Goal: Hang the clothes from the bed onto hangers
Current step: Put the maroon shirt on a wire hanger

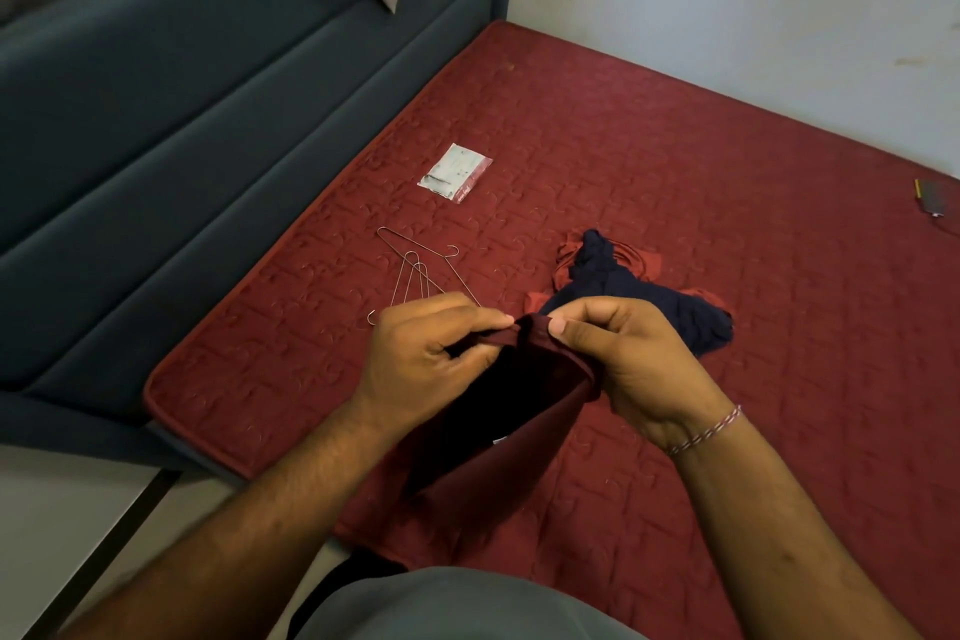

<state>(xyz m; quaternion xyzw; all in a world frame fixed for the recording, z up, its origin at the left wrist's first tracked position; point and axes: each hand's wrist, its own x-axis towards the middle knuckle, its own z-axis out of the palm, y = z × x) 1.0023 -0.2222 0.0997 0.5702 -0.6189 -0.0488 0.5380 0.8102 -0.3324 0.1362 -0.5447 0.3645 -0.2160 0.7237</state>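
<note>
Pinching the edge of a maroon garment [524, 395], the left hand [421, 364] and right hand [628, 359] each close their grip on it above the bed [727, 224]. Wire hangers [415, 276] lie just beyond the left grip; a navy cloth pile [623, 286] just beyond the right.

Hangers [415, 276] left of clothes [634, 291]

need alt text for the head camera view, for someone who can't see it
Both hands, left hand and right hand, pinch the edge of a maroon garment above a red mattress. Wire hangers and a navy garment lie beyond.
</note>
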